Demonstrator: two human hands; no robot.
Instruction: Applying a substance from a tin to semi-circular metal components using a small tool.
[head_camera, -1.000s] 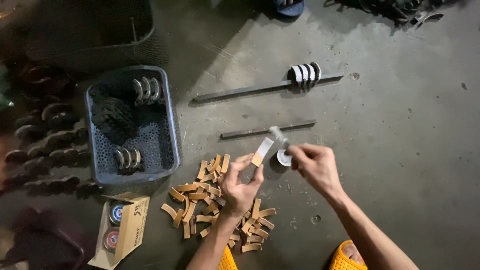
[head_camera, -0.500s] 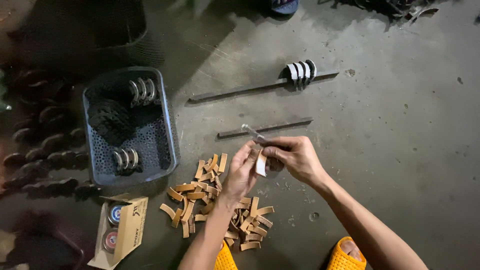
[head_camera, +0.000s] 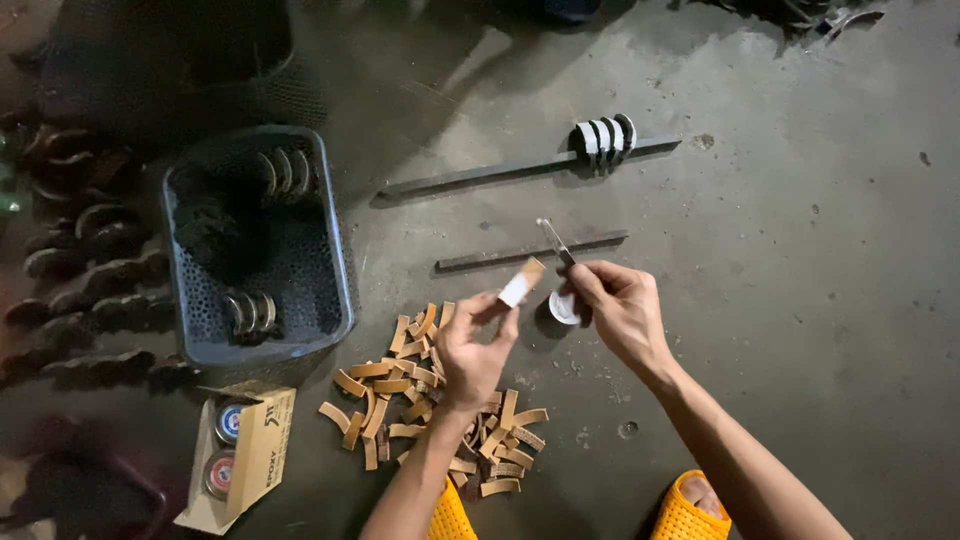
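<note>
Both hands grip: left hand (head_camera: 470, 350) pinches tan strip (head_camera: 522, 283) angled up-right; right hand (head_camera: 612, 305) holds perhaps a brush (head_camera: 555, 243).

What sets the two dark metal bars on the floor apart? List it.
1. The far bar is longer; the near bar is shorter.
2. The far bar carries a cluster of curved dark pieces with pale faces near its right end; the near bar carries nothing.
3. The near bar lies just beyond the right hand; the far bar lies well away from both hands.

Both are thin, dark, flat on the concrete, slanting the same way.
</note>
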